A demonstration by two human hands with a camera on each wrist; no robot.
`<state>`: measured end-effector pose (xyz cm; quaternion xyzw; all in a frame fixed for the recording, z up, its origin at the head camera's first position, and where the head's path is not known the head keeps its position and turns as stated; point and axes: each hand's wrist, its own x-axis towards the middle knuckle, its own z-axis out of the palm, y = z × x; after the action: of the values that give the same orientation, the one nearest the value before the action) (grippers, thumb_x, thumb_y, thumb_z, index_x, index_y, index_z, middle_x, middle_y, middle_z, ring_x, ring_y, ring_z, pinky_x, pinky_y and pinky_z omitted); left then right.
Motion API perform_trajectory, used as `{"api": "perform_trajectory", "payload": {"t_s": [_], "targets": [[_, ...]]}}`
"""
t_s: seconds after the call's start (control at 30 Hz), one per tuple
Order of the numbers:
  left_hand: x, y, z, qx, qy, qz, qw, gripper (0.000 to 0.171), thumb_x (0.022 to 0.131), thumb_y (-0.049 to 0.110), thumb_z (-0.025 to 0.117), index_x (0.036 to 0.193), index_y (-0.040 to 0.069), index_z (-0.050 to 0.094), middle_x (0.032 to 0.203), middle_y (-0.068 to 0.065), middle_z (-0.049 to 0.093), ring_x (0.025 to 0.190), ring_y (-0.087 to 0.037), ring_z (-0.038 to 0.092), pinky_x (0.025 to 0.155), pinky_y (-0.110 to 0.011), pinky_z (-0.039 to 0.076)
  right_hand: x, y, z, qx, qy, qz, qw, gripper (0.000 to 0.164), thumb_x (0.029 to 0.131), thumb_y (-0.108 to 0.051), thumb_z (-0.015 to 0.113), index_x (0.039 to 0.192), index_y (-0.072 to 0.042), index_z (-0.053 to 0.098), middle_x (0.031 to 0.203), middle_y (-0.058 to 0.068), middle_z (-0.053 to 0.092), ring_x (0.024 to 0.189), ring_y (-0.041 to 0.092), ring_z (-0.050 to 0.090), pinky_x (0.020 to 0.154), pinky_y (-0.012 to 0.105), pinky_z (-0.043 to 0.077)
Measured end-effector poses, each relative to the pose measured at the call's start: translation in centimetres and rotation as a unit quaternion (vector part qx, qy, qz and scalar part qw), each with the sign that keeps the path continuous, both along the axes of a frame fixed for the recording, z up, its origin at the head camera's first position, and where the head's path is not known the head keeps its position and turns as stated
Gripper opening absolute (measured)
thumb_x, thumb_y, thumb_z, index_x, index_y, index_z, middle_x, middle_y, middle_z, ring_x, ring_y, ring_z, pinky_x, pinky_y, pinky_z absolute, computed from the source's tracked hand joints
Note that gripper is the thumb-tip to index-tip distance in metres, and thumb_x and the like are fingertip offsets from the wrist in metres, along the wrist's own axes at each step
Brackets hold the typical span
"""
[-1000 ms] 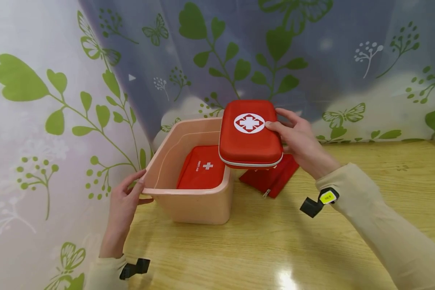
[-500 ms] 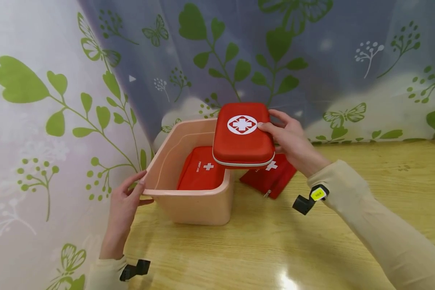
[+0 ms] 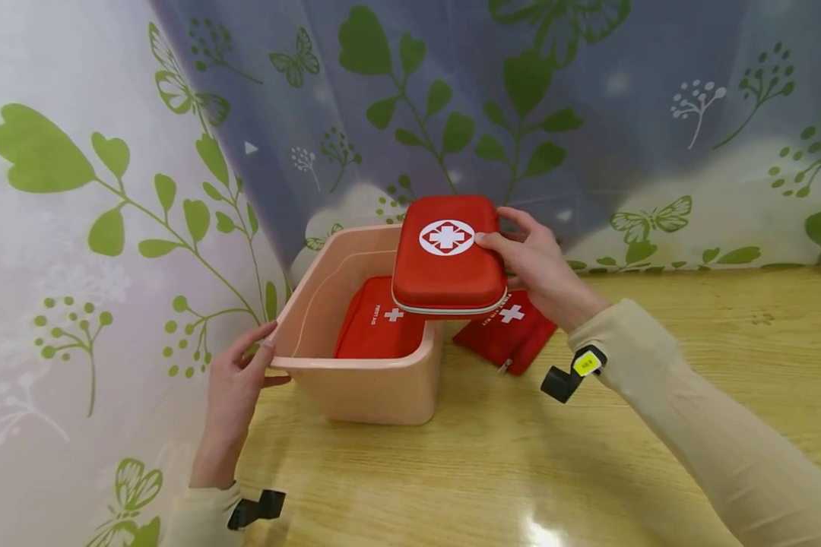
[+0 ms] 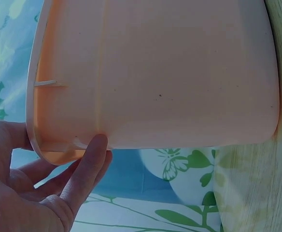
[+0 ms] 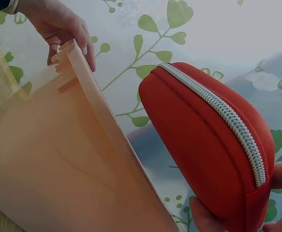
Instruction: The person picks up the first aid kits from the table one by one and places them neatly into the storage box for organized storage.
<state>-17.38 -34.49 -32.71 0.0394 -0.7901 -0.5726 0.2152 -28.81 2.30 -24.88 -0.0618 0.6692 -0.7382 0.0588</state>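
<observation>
My right hand [image 3: 537, 262] grips a red hard-shell first aid case [image 3: 445, 277] by its right side, thumb on top near the white cross emblem. The case hangs over the right rim of a peach plastic bin [image 3: 376, 391]; its silver zipper faces the right wrist camera [image 5: 228, 111]. My left hand [image 3: 236, 380] pinches the bin's near left corner, thumb on the rim and fingers beneath, as the left wrist view shows the hand [image 4: 49, 183] there too. Inside the bin lies a red soft first aid pouch [image 3: 362, 327], partly covered by the case.
A flat red first aid kit pouch [image 3: 502, 342] with a zipper lies on the wooden table [image 3: 520, 456], right of the bin. Behind and to the left hangs a curtain [image 3: 588, 167] printed with green leaves and butterflies.
My right hand has carried the red case left and slightly down, further over the bin. More of the flat pouch on the table shows. The left hand stays at the corner.
</observation>
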Motion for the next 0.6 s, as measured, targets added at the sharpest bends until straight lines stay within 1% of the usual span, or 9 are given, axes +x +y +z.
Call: {"api": "perform_trajectory", "payload": {"t_s": [0.27, 0.43, 0.6], "targets": [[0.0, -0.1, -0.1, 0.007, 0.004, 0.0, 1.0, 0.04, 0.1, 0.021, 0.058, 0.134, 0.001, 0.059, 0.132, -0.015, 0.055, 0.086, -0.008, 0.068, 0.065, -0.033, 0.061, -0.3, -1.0, 0.1, 0.001, 0.004, 0.001, 1.0, 0.07, 0.093, -0.022, 0.067, 0.154, -0.021, 0.032, 0.143, 0.013, 0.044, 0.095, 0.021, 0.063, 0.066, 0.03, 0.061], [0.0, -0.1, -0.1, 0.005, 0.008, -0.002, 1.0, 0.04, 0.1, 0.023, 0.058, 0.134, 0.002, 0.06, 0.132, -0.015, 0.056, 0.085, -0.008, 0.068, 0.065, -0.032, 0.061, -0.6, -1.8, 0.2, 0.004, 0.01, 0.006, 1.0, 0.069, 0.093, -0.022, 0.066, 0.153, -0.021, 0.033, 0.143, 0.012, 0.044, 0.101, 0.025, 0.062, 0.066, 0.03, 0.061], [0.0, -0.1, -0.1, 0.003, 0.01, -0.002, 0.9999, 0.04, 0.1, 0.024, 0.059, 0.134, 0.003, 0.06, 0.132, -0.015, 0.056, 0.087, -0.008, 0.067, 0.066, -0.032, 0.061, -0.8, -2.6, 0.4, 0.007, 0.018, 0.007, 1.0, 0.067, 0.093, -0.02, 0.066, 0.152, -0.02, 0.034, 0.141, 0.011, 0.047, 0.103, 0.028, 0.063, 0.065, 0.033, 0.061]]}}
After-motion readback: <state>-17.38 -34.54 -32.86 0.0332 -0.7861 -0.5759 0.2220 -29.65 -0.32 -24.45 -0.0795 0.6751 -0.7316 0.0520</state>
